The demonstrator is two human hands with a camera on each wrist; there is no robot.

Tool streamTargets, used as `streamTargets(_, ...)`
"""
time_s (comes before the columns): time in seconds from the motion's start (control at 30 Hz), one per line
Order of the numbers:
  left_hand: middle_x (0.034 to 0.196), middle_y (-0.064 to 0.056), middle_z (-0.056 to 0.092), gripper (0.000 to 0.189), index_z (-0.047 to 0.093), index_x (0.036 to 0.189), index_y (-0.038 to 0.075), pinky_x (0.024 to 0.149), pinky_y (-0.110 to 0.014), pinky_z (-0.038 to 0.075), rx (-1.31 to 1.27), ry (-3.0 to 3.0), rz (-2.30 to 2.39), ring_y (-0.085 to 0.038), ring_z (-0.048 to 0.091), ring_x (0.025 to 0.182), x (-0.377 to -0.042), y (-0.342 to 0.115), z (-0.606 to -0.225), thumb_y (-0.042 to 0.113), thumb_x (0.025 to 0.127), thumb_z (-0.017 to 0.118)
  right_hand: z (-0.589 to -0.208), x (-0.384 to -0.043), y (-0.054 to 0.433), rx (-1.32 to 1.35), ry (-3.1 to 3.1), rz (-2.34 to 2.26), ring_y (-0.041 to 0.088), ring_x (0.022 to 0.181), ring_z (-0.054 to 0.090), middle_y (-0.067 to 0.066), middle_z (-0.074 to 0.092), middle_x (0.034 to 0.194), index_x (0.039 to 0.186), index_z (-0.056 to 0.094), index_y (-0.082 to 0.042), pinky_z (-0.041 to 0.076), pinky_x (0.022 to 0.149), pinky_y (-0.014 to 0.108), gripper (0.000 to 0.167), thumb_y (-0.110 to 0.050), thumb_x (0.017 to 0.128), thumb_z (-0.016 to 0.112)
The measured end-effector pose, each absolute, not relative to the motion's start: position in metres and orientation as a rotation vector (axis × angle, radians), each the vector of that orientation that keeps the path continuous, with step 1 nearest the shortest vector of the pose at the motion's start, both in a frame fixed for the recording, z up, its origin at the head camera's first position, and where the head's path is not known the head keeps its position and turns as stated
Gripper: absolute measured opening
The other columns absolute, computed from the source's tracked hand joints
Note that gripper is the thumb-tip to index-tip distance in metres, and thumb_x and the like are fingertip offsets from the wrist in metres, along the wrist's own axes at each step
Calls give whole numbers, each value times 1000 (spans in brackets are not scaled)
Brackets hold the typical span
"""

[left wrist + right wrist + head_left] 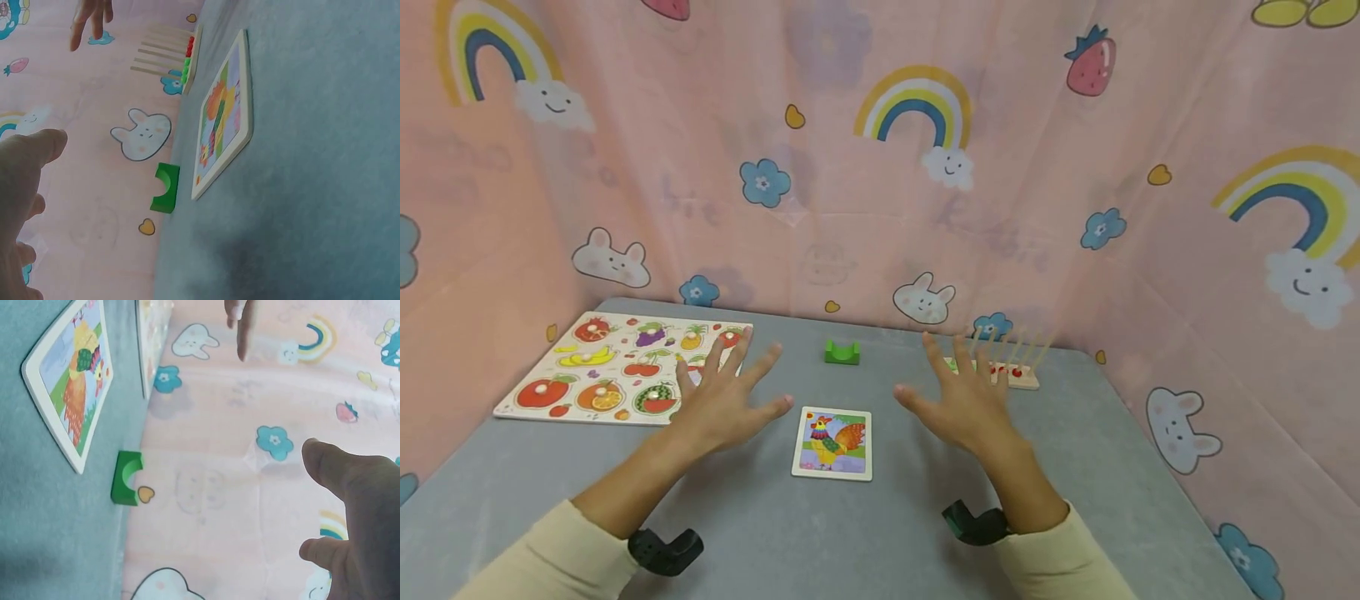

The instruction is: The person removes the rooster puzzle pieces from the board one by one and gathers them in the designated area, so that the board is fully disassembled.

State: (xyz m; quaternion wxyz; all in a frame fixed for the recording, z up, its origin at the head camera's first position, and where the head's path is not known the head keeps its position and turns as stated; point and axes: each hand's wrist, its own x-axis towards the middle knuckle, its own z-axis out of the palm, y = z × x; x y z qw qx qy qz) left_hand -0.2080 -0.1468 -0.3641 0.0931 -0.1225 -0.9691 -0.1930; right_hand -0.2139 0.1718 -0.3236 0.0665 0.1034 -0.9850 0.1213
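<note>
Not seeing any readable text here, tbh. Some faint, blurry marks (688, 200) are showing on the pink cloth (1037, 142), kinda looking like letters, but I'm not making out a single word or number.

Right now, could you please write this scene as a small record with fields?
viewpoint: head camera
hands: left hand and right hand, fingers spread, holding nothing
centre: square white-framed rooster picture, flat
beyond picture: notched green block
partly behind left hand: white rectangular fruit board
partly behind right hand: pale rack with thin sticks, red and green beads
surface: grey tabletop
backdrop: pink printed curtain
</note>
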Motion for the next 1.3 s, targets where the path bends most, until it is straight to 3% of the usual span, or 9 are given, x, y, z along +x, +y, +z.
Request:
streamTargets(0.47, 159, -13, 12, 73, 39, 149, 29, 95, -76, 0, -442, -2825, -625, -46, 6, 141, -202, -125, -390, 59, 86, 61, -339, -220, 152, 367, -2966, 458, 47, 140, 8, 20, 17, 156, 156, 18, -28, 4, 100, 72, 91, -76, 84, 44)
streamTargets(0.93, 159, -12, 15, 63, 46, 145, 36, 94, -78, 9, -724, -2906, -551, -47, 12, 140, -196, -110, -412, 59, 87, 60, -354, -232, 134, 470, -2948, 492, 47, 139, 17, 19, 26, 154, 155, 23, -27, 10, 102, 70, 84, -67, 87, 52)
streamTargets(1.3, 157, -13, 20, 57, 50, 142, 36, 97, -74, 5, -787, -2992, -735, -45, 13, 140, -199, -107, -430, 58, 90, 56, -368, -240, 124, 619, -2938, 567, 44, 136, 24, 17, 32, 151, 155, 26, -24, 16, 100, 71, 82, -60, 88, 57)
